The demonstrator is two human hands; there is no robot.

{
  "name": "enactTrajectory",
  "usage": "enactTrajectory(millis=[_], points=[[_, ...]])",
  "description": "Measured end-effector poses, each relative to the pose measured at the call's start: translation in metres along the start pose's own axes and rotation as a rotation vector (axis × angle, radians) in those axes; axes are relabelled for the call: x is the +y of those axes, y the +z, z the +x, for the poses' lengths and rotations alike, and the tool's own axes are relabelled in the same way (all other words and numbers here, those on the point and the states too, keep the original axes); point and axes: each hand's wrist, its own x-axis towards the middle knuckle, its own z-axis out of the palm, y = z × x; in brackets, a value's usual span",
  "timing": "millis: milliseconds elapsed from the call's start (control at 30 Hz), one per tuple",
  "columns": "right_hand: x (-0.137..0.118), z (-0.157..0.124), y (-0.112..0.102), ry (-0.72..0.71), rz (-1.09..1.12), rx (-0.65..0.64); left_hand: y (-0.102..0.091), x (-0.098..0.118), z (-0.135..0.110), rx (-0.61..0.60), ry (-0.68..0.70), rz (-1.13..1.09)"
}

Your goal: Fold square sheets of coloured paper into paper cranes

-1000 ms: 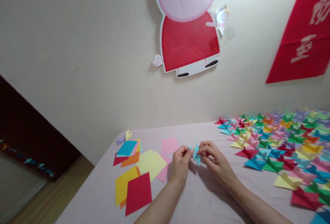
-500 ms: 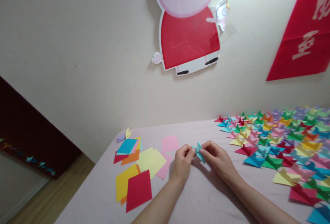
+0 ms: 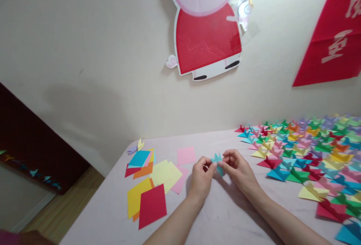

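Observation:
A light blue paper crane is held just above the table between my two hands. My left hand pinches its left side with thumb and forefinger. From the other side, my right hand grips it between thumb and fingertips. Several points of the folded paper stick up between the hands, and part of it is hidden behind the fingers. Left of my hands lie loose square sheets, among them a red sheet, a pale yellow sheet and a pink sheet.
Rows of many-coloured folded cranes cover the table's right side. A yellow folded piece stands at the back left corner of the table. On the wall hang a pig cutout and a red banner.
The blue crane has turned in my fingers, so its points now face up. My right hand has shifted slightly up. A blurred shape has appeared at the lower left, and a shadow on the wall.

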Motion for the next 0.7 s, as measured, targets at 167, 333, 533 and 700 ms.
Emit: enactTrajectory(millis=[167, 333, 533, 700], points=[[0.0017, 0.0008, -0.0016, -0.007, -0.062, -0.011, 0.0007, -0.0009, -0.0006, 0.029, -0.008, -0.021], [0.0019, -0.0001, -0.0017, -0.014, -0.150, -0.024, 0.0013, -0.0020, 0.0008, 0.034, -0.004, -0.056], [-0.0006, -0.0023, -0.0013, -0.021, -0.208, -0.061, 0.0002, -0.0004, 0.0010, 0.082, 0.024, -0.068], [-0.0012, -0.0012, -0.0003, -0.040, -0.168, -0.054, 0.0014, -0.0004, 0.0007, 0.086, 0.046, -0.099]])
